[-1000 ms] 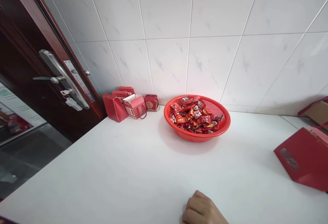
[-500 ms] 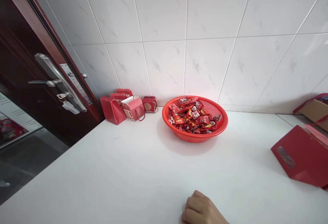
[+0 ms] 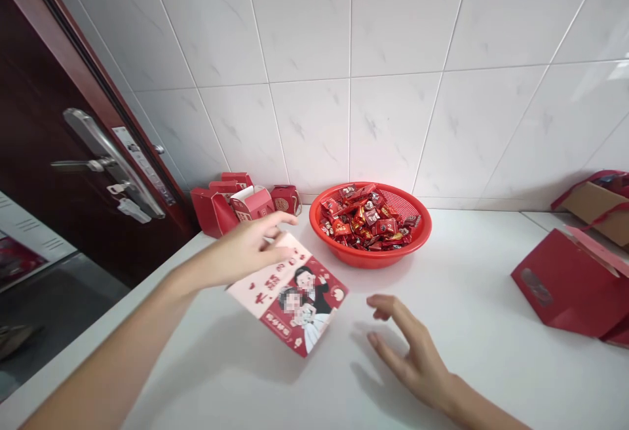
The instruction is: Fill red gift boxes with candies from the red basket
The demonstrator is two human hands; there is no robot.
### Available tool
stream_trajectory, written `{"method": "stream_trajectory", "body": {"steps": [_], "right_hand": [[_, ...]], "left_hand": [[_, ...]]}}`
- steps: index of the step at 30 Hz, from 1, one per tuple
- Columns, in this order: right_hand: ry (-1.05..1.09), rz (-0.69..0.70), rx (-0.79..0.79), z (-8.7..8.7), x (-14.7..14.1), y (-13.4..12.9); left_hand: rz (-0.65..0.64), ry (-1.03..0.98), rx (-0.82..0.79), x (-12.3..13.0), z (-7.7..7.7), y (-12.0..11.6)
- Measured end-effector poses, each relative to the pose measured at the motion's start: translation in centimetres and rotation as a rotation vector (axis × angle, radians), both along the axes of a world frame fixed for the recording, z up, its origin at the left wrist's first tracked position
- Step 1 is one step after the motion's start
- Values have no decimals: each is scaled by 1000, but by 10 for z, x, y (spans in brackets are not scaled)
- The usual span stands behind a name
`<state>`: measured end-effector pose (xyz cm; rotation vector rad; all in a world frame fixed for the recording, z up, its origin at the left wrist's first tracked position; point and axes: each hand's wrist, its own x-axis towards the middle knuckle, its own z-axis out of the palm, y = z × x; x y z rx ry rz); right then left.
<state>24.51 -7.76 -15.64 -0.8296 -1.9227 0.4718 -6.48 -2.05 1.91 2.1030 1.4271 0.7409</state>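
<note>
My left hand (image 3: 258,246) grips the pale-pink upper part of a red gift box (image 3: 307,299), holding it tilted above the white tabletop. The box carries a cartoon couple and printed lettering. Part of its far edge is hidden behind my fingers. To the right of the box, my right hand (image 3: 410,351) is open, thumb and fingers apart, touching nothing. A red plastic colander (image 3: 366,258) filled with wrapped candies (image 3: 368,220) stands beyond both hands.
Several small red boxes (image 3: 211,210) stand at the back left near the dark door (image 3: 44,89). On the right sits a larger red box (image 3: 565,286), with a brown cardboard box (image 3: 590,204) behind it. A tiled wall (image 3: 393,122) bounds the back.
My left hand has come into view with the printed gift box in it. My right hand, earlier curled at the bottom edge, has moved up and opened. The view has shifted slightly.
</note>
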Motion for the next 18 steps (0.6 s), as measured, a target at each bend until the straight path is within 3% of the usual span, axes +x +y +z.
{"method": "stream_trajectory", "body": {"steps": [3, 7, 12, 18], "right_hand": [[47, -69, -115, 12, 8, 21], [69, 43, -313, 23, 17, 35], [91, 118, -433, 23, 28, 34], [210, 75, -396, 13, 33, 40]], "left_hand": [[-143, 26, -139, 50, -19, 21], [-312, -98, -255, 86, -38, 36], [-472, -281, -475, 87, -47, 46], [-418, -477, -418, 79, -54, 48]]}}
